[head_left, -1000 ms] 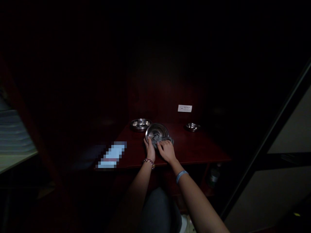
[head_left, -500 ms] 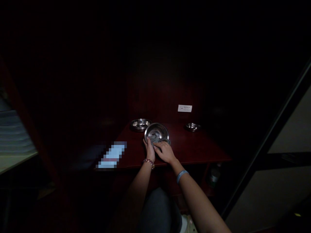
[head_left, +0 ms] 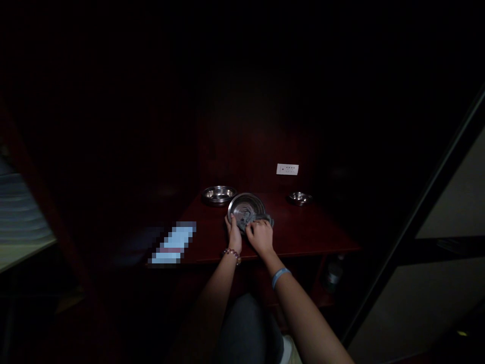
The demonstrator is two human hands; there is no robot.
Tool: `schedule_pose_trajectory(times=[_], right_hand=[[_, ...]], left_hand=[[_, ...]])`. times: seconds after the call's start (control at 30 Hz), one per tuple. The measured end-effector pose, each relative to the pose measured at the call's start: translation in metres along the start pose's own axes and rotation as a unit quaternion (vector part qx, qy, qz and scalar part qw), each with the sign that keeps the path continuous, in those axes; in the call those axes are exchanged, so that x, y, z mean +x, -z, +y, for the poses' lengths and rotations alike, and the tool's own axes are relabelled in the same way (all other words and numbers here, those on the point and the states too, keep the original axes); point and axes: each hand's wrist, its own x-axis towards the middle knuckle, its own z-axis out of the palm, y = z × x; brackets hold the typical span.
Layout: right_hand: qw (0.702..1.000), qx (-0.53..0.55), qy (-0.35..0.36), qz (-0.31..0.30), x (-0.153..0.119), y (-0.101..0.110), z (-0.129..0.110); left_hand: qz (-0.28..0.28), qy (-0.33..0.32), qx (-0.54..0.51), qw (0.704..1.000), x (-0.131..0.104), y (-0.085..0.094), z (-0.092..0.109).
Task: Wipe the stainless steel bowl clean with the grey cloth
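A shiny metal bowl (head_left: 238,206) is tilted toward me above the dark red tabletop. My left hand (head_left: 234,236) grips its left lower rim, thumb on the inside. Bunched in my right hand (head_left: 260,236) is a grey cloth (head_left: 267,218), pressed against the bowl's lower right rim and inside wall. Part of the cloth sticks out past the knuckles. The fingers under the bowl are hidden.
On the red table (head_left: 303,230) stand some wider metal bowls (head_left: 219,195) at back left and a smaller metal bowl (head_left: 300,198) at back right. A white socket (head_left: 287,169) is on the back wall. Below right, a bottle (head_left: 333,275) sits on a shelf.
My right hand has turned and shifted slightly, with the cloth bunched more tightly and sticking out farther right. The bowl has moved a little right and tilted.
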Motion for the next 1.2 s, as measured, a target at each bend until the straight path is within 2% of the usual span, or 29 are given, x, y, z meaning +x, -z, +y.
schedule_pose_trajectory(times=[0.1, 0.27, 0.47, 0.6, 0.9, 1.2], right_hand=[[1.000, -0.005, -0.006, 0.010, 0.000, 0.000, -0.001], [1.000, 0.001, -0.017, 0.023, -0.001, -0.004, 0.001], [0.999, 0.005, -0.017, 0.035, 0.001, -0.012, 0.005], [1.000, 0.003, -0.019, 0.024, 0.002, -0.017, 0.008], [1.000, 0.029, 0.002, -0.005, 0.005, -0.025, 0.015], [0.998, 0.053, 0.027, -0.008, 0.004, -0.018, 0.015]], left_hand=[[0.024, 0.012, -0.009, 1.000, -0.002, -0.002, 0.004], [-0.005, -0.004, -0.016, 1.000, -0.004, -0.004, 0.007], [0.016, 0.044, -0.005, 0.999, -0.003, -0.004, 0.005], [0.003, 0.051, 0.002, 0.999, -0.005, -0.005, 0.007], [-0.065, -0.032, 0.028, 0.997, -0.006, -0.004, 0.012], [-0.091, -0.030, 0.040, 0.995, -0.011, -0.007, 0.019]])
